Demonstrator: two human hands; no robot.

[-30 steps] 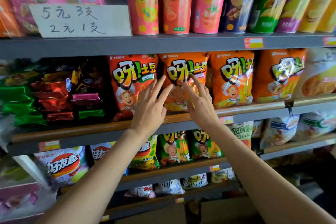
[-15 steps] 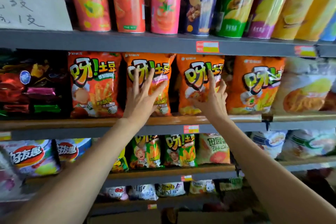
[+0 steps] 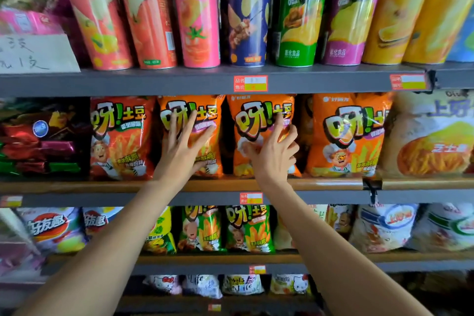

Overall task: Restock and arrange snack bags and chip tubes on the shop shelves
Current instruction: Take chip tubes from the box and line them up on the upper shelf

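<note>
Along the middle shelf [image 3: 77,185], whose front edge carries a worn wooden lip over grey metal, the goods stand packed from its left end to its right. At the left end sits a dark heap of foil sweets [image 3: 38,146], crinkled red, green and purple wrappers catching the light. Next stands a row of four glossy orange crisp bags, puffed like pillows with crimped top seams. The first orange bag [image 3: 120,136] stands untouched against the sweets. The left hand [image 3: 184,146] lies flat on the second orange bag [image 3: 205,115], fingers spread and straight, pressing its slick face. A narrow dark gap separates that bag from the third orange bag [image 3: 246,120], where the right hand [image 3: 274,154] rests with fingers bent, the tips digging into the film; whether it truly pinches the bag I cannot tell. The fourth orange bag [image 3: 343,136] stands just beside it, and a pale wide bag [image 3: 431,136] fills the right end.

Above, on the top shelf [image 3: 154,82], tall smooth chip tubes [image 3: 197,13] stand shoulder to shoulder, pink, orange, navy, green, purple and yellow, their bases near the front edge. A red price tag [image 3: 250,83] sticks to that edge. Below, green bags [image 3: 246,228] crowd the lower shelf [image 3: 333,261], touching one another. Bag tops on the middle shelf nearly reach the shelf above.
</note>
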